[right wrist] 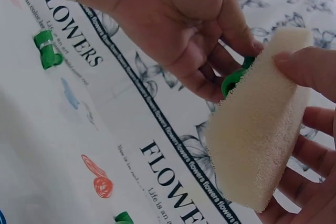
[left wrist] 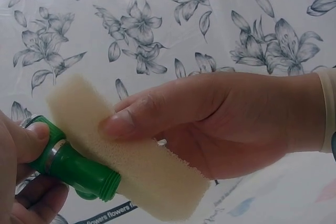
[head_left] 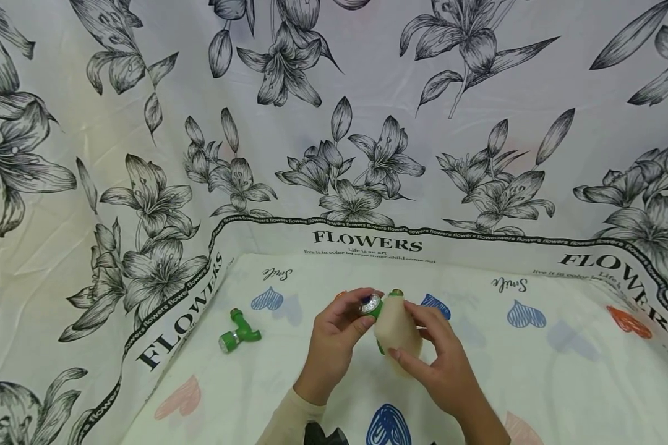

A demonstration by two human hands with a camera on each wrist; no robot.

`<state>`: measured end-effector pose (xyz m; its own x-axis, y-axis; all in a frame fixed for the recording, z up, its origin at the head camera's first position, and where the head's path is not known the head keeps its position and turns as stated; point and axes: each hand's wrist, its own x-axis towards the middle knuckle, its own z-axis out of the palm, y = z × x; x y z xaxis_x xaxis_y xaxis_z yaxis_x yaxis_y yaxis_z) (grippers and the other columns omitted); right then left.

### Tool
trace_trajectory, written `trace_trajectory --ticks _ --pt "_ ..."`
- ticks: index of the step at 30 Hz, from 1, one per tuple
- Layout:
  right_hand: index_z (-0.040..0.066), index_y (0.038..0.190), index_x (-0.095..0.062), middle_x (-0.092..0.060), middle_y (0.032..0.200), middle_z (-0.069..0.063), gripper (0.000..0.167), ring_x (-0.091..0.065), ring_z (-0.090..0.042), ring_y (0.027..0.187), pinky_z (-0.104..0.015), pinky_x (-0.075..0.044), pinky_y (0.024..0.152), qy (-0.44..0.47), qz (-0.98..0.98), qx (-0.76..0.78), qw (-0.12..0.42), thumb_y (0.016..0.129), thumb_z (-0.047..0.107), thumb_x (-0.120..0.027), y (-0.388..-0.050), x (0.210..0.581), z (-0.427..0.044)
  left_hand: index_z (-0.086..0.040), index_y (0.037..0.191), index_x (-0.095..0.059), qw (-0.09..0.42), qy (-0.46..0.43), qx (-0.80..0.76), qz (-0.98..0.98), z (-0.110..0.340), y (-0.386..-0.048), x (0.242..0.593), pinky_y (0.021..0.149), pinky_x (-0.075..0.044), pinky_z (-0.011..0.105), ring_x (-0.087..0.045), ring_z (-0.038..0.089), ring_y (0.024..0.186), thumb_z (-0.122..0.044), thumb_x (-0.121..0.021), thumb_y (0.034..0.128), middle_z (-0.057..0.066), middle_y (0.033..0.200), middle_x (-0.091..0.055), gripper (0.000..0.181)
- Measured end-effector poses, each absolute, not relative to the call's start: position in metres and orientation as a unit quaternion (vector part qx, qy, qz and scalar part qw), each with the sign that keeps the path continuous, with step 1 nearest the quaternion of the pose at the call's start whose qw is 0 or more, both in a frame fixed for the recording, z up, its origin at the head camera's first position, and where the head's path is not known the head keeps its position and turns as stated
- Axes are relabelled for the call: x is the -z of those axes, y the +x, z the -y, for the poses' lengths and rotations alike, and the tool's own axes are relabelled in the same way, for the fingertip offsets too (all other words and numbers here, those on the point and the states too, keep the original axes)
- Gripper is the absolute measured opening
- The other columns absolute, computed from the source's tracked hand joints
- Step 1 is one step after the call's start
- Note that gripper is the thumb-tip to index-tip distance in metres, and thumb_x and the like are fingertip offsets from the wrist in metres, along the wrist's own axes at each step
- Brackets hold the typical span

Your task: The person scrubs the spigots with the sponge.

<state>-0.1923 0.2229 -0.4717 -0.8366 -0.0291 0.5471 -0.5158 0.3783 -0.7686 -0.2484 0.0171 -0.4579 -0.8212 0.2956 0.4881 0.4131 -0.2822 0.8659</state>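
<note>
My left hand (head_left: 336, 337) pinches a green plastic tap (left wrist: 79, 169) with a silver band and a threaded end. In the head view its silver-capped end (head_left: 370, 304) shows between thumb and fingers. My right hand (head_left: 442, 358) holds a thick cream sponge (head_left: 396, 330) between thumb and fingers. The sponge lies against the tap's threaded end in the left wrist view, and hides much of the tap in the right wrist view. Just above the sponge in the head view a green piece with a brownish tip (head_left: 397, 292) peeks out; whether it belongs to the held tap I cannot tell.
On the white heart-printed cloth (head_left: 312, 402), left of my hands, lies another green tap (head_left: 239, 330). A cut-off green piece (right wrist: 124, 217) shows at the bottom of the right wrist view. Flower-printed fabric (head_left: 356, 123) rises behind and along the left side.
</note>
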Motion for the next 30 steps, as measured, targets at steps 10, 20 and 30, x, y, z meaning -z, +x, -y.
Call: trace_trajectory --ticks 10,20,30 --pt "0.014 0.157 -0.057 -0.060 0.141 0.003 0.072 -0.058 -0.017 0.125 -0.023 -0.053 0.099 0.115 0.808 -0.527 0.238 0.092 0.005 -0.087 -0.1979 0.4755 -0.2292 0.000 0.142 -0.066 0.026 -0.311 0.743 0.593 -0.0181 -0.2451 0.4563 0.107 -0.055 0.041 -0.066 0.036 0.125 0.006 -0.070 0.1028 0.020 0.139 -0.068 0.039" --pt "0.012 0.158 -0.056 -0.059 0.139 -0.005 0.069 -0.059 -0.022 0.122 -0.015 -0.047 0.098 0.050 0.820 -0.524 0.226 0.096 0.014 -0.087 -0.1989 0.4767 -0.2327 -0.002 0.143 -0.066 0.014 -0.318 0.737 0.596 -0.0185 -0.2425 0.4563 0.107 -0.055 0.042 -0.067 0.036 0.124 0.006 -0.069 0.1035 0.018 0.138 -0.070 0.040" --pt "0.019 0.158 -0.056 -0.059 0.142 0.002 0.068 -0.057 -0.017 0.124 -0.030 -0.055 0.101 0.116 0.813 -0.535 0.198 0.096 0.010 -0.084 -0.1932 0.4697 -0.2241 -0.004 0.142 -0.068 0.022 -0.290 0.740 0.607 -0.0167 -0.2437 0.4538 0.108 -0.055 0.043 -0.066 0.036 0.126 0.002 -0.072 0.1031 0.014 0.138 -0.069 0.040"
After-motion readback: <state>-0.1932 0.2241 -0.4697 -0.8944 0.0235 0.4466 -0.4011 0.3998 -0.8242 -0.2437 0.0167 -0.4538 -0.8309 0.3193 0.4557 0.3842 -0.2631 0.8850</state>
